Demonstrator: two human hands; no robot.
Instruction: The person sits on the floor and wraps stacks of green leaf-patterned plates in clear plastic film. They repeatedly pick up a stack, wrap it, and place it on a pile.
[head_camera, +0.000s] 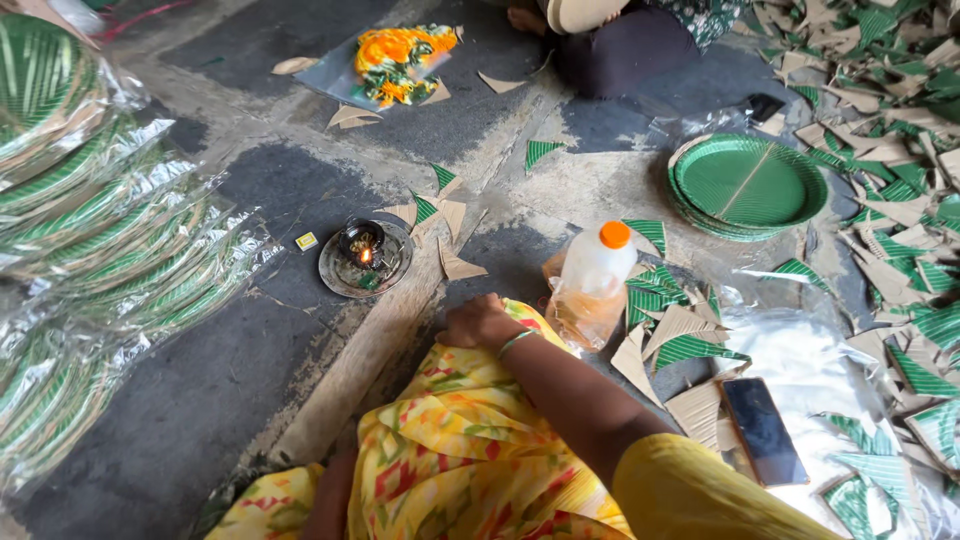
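Near the person's knee, the right hand (480, 322) rests closed on the yellow flowered cloth (450, 430) over the lap, its grip gathering a fold; the left hand (330, 495) is mostly hidden, so I cannot tell its grip. Just beyond stand a clear plastic bottle with orange cap (592, 280) and a round metal tray with a small burning lamp (366, 258). Farther off, a pile of green paper plates (748, 185) looks finished, while many cut scraps (880, 210) lie on the floor.

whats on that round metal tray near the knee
On the round metal tray sits a small dark oil lamp with a lit flame, plus a little green bit at its front edge. Whatever lies under the lamp is covered.
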